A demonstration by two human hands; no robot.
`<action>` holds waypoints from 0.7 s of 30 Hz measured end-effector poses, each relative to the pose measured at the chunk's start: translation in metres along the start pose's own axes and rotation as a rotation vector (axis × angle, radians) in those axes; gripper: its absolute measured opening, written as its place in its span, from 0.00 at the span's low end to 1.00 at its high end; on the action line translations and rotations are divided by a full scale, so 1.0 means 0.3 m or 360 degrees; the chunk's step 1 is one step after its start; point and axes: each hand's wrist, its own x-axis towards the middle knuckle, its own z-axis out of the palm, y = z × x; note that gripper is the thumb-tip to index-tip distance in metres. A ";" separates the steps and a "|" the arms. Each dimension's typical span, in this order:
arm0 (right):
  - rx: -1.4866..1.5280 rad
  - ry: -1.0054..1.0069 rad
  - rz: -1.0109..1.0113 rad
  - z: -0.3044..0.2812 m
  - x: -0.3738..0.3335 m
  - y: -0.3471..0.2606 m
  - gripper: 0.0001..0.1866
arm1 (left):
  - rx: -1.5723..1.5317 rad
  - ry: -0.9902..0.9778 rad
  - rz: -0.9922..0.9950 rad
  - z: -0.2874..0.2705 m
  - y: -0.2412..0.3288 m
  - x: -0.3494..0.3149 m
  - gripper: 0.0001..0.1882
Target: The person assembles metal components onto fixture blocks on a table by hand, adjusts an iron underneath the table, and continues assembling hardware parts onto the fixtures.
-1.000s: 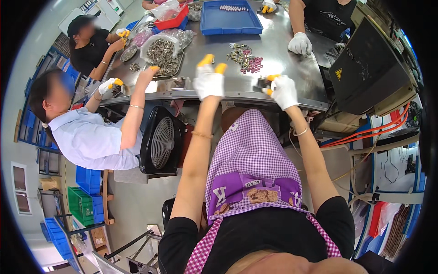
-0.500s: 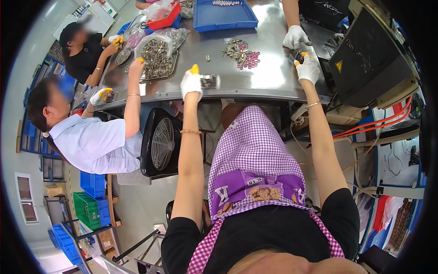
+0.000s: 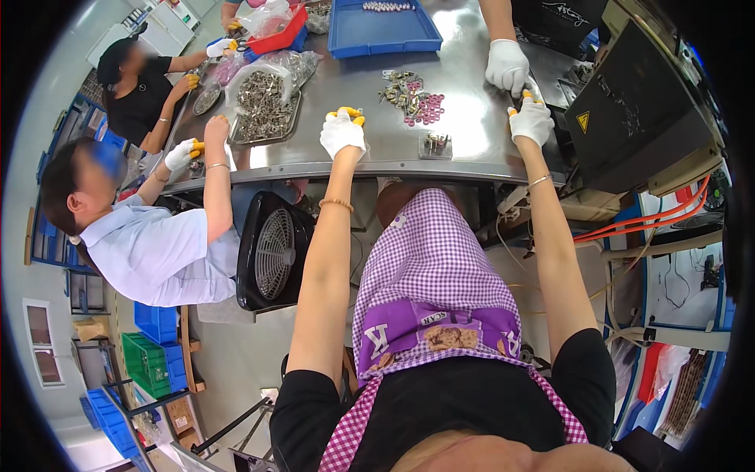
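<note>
My left hand (image 3: pixel 344 134), in a white glove with yellow fingertips, is over the metal table (image 3: pixel 314 152) near its front edge. Its fingers are curled together, and whatever they pinch is too small to make out. To its right a small fixture block (image 3: pixel 435 145) with metal parts on it sits by the edge. At the right side my right hand (image 3: pixel 532 122), gloved alike, is closed, its fingertips close to another person's white-gloved hand (image 3: pixel 508 67). What lies between those fingers is hidden. Beyond lie a pile of small metal parts (image 3: pixel 403 93) and several pink rings (image 3: pixel 425 108).
A tray of metal parts (image 3: pixel 266 106), a blue tray (image 3: pixel 384 43) and a red bin (image 3: pixel 275 35) stand farther back. A black machine (image 3: pixel 641 110) is on the right. Two people (image 3: pixel 149 228) work at the left, beside a black fan (image 3: pixel 274 248).
The fixture block that was beside my left hand now lies farther right. My left hand has moved slightly right and closed where a loose metal part lay. My right hand stays near the other person's hand.
</note>
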 end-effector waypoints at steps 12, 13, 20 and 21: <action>0.0519 -0.0547 -0.0711 -0.050 -0.087 -0.263 0.14 | -0.0244 0.0528 0.0456 0.088 0.038 -0.224 0.09; 0.0515 -0.0544 -0.0715 -0.050 -0.095 -0.262 0.14 | -0.0249 0.0531 0.0453 0.087 0.039 -0.225 0.09; 0.1092 -0.0300 -0.0811 -0.103 -0.249 -0.223 0.12 | -0.0395 0.0501 0.0476 0.097 0.026 -0.226 0.10; 0.1127 -0.0282 -0.0938 -0.114 -0.266 -0.223 0.12 | -0.0429 0.0479 0.0473 0.104 0.016 -0.221 0.11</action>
